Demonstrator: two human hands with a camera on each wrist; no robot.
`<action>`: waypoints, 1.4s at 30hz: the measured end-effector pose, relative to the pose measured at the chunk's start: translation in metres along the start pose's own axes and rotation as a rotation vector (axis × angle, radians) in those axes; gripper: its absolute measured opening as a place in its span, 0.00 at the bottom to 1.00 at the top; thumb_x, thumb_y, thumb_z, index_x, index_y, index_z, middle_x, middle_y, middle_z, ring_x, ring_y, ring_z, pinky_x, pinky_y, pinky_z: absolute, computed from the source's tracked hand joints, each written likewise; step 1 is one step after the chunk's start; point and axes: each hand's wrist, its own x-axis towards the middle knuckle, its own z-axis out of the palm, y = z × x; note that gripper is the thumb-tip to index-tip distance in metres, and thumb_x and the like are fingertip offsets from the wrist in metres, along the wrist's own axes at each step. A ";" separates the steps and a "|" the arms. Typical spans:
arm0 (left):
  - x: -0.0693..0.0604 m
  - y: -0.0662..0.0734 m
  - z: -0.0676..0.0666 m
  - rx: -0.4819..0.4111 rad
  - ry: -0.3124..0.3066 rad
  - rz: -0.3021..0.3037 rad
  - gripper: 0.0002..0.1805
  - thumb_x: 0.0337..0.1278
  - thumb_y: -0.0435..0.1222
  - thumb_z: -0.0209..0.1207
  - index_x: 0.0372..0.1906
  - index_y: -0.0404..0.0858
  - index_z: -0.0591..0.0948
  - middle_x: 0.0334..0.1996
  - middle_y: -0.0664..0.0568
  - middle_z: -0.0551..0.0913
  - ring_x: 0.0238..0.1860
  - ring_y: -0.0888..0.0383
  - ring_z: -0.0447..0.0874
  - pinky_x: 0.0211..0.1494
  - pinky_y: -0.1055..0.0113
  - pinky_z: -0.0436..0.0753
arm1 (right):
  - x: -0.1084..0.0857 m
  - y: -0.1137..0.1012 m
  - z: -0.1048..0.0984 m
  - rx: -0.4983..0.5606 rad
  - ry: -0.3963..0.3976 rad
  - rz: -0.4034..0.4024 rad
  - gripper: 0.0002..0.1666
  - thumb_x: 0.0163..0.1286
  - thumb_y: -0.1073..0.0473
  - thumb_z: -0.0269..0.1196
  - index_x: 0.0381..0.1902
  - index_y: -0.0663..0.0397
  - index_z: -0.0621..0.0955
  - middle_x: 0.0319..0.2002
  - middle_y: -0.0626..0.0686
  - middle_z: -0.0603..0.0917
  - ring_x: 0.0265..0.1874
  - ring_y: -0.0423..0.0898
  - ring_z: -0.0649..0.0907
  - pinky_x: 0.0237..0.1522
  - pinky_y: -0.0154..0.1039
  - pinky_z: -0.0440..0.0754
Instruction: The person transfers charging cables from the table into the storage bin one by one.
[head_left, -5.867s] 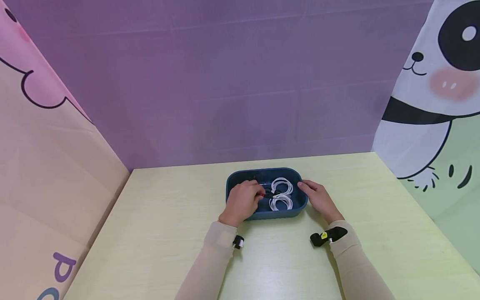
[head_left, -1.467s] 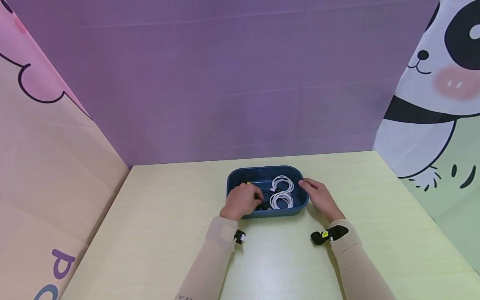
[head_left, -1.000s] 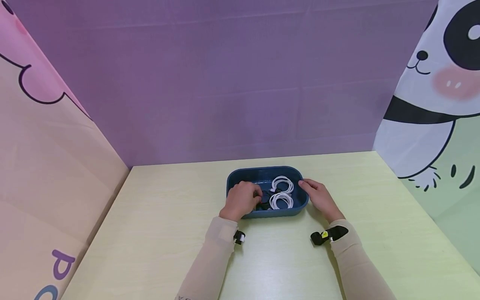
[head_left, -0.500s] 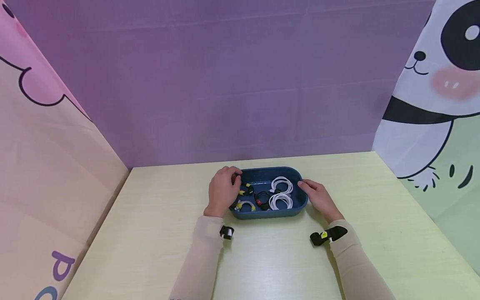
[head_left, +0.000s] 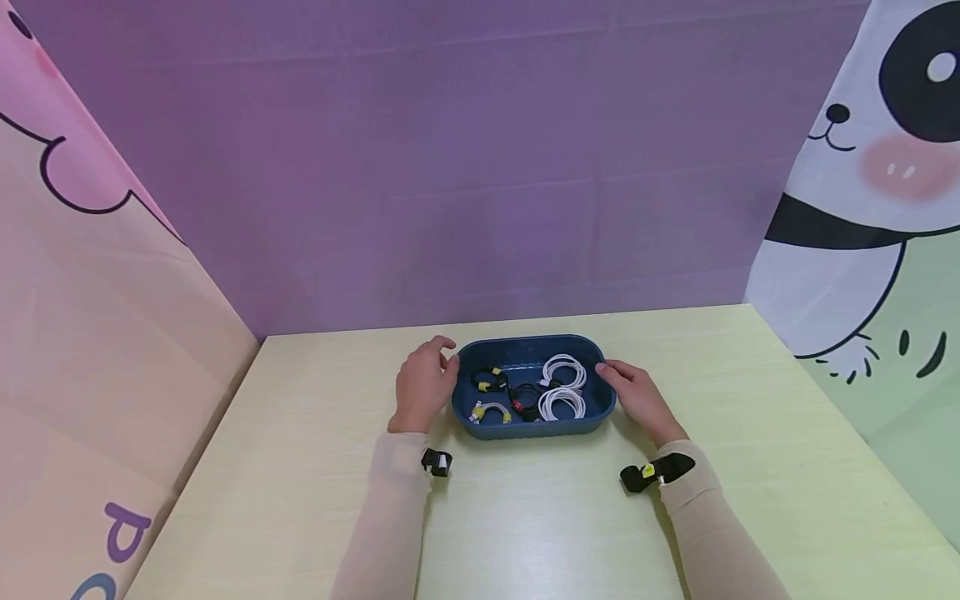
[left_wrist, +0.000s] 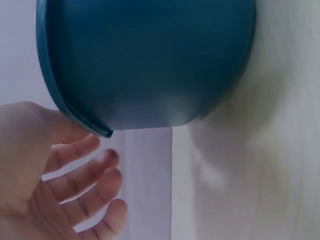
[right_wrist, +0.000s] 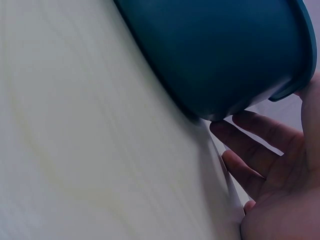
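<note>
A dark blue plastic bin (head_left: 517, 431) sits on the table. My right hand (head_left: 637, 396) grips its right end, thumb on the rim and fingertips against the outer wall in the right wrist view. My left hand (head_left: 422, 385) is beside the left end, holding nothing, fingers loosely bent. In the left wrist view its thumb is close to the rim; whether they touch I cannot tell. Inside lie two white coiled cables (head_left: 581, 405) at the right, a black cable with a red part (head_left: 517, 405), a black cable with yellow ends (head_left: 483, 387), and a short pale cable with yellow ends (head_left: 493, 407).
The pale wooden table (head_left: 525, 525) extends around the bin. A purple backdrop (head_left: 480, 167) stands behind it, with printed cloth panels at left and right. Each wrist wears a small black camera (head_left: 437, 462).
My left hand has come out of the bin and moved left past its rim, revealing the yellow-ended cables at the left. My right hand stays on the right end.
</note>
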 end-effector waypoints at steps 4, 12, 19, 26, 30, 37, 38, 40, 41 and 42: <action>0.000 -0.001 -0.001 0.010 -0.051 -0.006 0.15 0.72 0.40 0.59 0.57 0.40 0.83 0.27 0.50 0.83 0.21 0.56 0.74 0.23 0.66 0.68 | 0.000 0.001 0.000 0.003 0.002 -0.005 0.41 0.79 0.34 0.51 0.74 0.60 0.70 0.75 0.63 0.69 0.78 0.62 0.64 0.78 0.61 0.58; -0.001 -0.005 0.001 0.013 -0.123 -0.016 0.15 0.75 0.41 0.56 0.57 0.40 0.83 0.24 0.50 0.81 0.19 0.56 0.73 0.22 0.66 0.67 | 0.001 0.002 0.001 0.011 0.001 -0.004 0.41 0.78 0.34 0.52 0.73 0.59 0.71 0.75 0.63 0.70 0.78 0.62 0.64 0.78 0.61 0.59; -0.002 -0.007 0.004 -0.012 -0.162 -0.049 0.18 0.77 0.42 0.52 0.60 0.38 0.82 0.27 0.49 0.82 0.23 0.55 0.75 0.25 0.66 0.69 | 0.000 0.001 0.000 0.009 0.006 -0.006 0.40 0.79 0.35 0.52 0.73 0.60 0.71 0.74 0.63 0.70 0.77 0.62 0.64 0.78 0.61 0.58; -0.003 -0.007 0.007 -0.022 -0.163 -0.054 0.18 0.78 0.42 0.51 0.61 0.38 0.81 0.26 0.49 0.81 0.22 0.55 0.74 0.25 0.66 0.68 | 0.001 0.000 0.000 -0.008 0.008 -0.022 0.40 0.79 0.35 0.52 0.73 0.60 0.72 0.74 0.64 0.71 0.77 0.62 0.65 0.77 0.61 0.59; -0.003 -0.006 0.008 -0.020 -0.159 -0.047 0.18 0.79 0.42 0.51 0.61 0.38 0.81 0.27 0.48 0.82 0.23 0.54 0.75 0.25 0.65 0.68 | 0.001 0.001 -0.001 -0.003 0.011 -0.021 0.40 0.79 0.35 0.52 0.73 0.60 0.72 0.74 0.64 0.71 0.77 0.62 0.65 0.77 0.61 0.59; -0.004 -0.005 0.007 -0.016 -0.166 -0.046 0.19 0.79 0.42 0.51 0.61 0.37 0.81 0.31 0.46 0.86 0.26 0.54 0.78 0.28 0.65 0.72 | 0.003 0.004 0.000 0.002 -0.003 -0.010 0.42 0.78 0.34 0.51 0.74 0.60 0.70 0.75 0.64 0.69 0.78 0.62 0.64 0.78 0.61 0.58; -0.004 -0.005 0.007 -0.014 -0.164 -0.044 0.19 0.79 0.42 0.51 0.61 0.37 0.81 0.32 0.46 0.86 0.26 0.53 0.78 0.28 0.65 0.73 | 0.003 0.004 0.000 0.002 -0.003 -0.010 0.42 0.78 0.34 0.51 0.74 0.60 0.70 0.75 0.63 0.69 0.78 0.62 0.64 0.78 0.61 0.58; -0.005 -0.006 0.007 -0.011 -0.158 -0.041 0.19 0.79 0.42 0.51 0.62 0.37 0.81 0.34 0.45 0.87 0.28 0.53 0.79 0.30 0.64 0.74 | 0.003 0.003 0.000 0.006 -0.002 -0.008 0.42 0.78 0.34 0.51 0.74 0.60 0.70 0.75 0.63 0.69 0.78 0.62 0.64 0.78 0.61 0.58; -0.005 -0.006 0.007 -0.010 -0.157 -0.040 0.19 0.79 0.42 0.51 0.62 0.37 0.81 0.34 0.45 0.87 0.28 0.53 0.79 0.30 0.63 0.75 | 0.003 0.003 0.000 0.005 -0.002 -0.006 0.42 0.78 0.34 0.51 0.74 0.59 0.70 0.75 0.63 0.69 0.78 0.62 0.64 0.78 0.61 0.58; -0.005 -0.006 0.007 -0.009 -0.155 -0.039 0.19 0.79 0.42 0.51 0.62 0.37 0.81 0.35 0.45 0.87 0.28 0.53 0.80 0.31 0.63 0.75 | 0.003 0.003 0.000 0.006 -0.001 -0.003 0.42 0.78 0.33 0.51 0.74 0.59 0.70 0.75 0.63 0.69 0.78 0.62 0.64 0.78 0.61 0.58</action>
